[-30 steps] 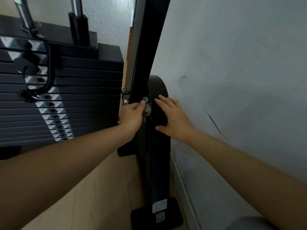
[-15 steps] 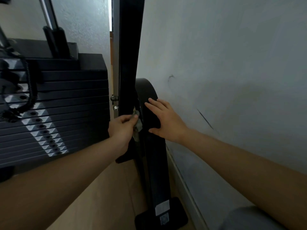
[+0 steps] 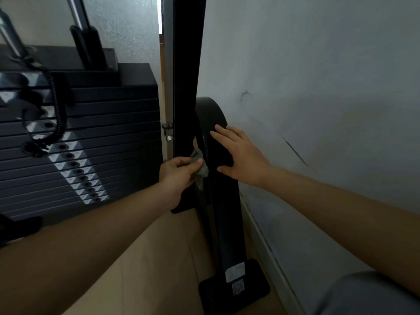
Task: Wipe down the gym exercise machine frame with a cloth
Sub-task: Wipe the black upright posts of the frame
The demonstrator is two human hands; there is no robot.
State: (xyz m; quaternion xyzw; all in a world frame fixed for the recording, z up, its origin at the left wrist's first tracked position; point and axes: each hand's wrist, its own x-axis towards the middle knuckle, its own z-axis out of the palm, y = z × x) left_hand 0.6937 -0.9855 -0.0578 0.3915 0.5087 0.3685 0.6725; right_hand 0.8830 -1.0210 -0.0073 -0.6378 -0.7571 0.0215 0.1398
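My left hand (image 3: 179, 176) grips the grey cloth (image 3: 201, 165) against the black upright frame (image 3: 185, 87); my right hand (image 3: 241, 155), fingers straight, rests flat on the curved guard (image 3: 211, 114) beside the wall (image 3: 318, 87).

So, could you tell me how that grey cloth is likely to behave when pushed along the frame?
Probably floppy: the cloth bunches and droops below the left hand. Likely light, since a mere pinch holds it. It may crumple rather than slide when pushed.

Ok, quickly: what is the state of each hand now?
Left hand: closed, holding the grey cloth at the black upright.
Right hand: open, flat on the curved black cover.
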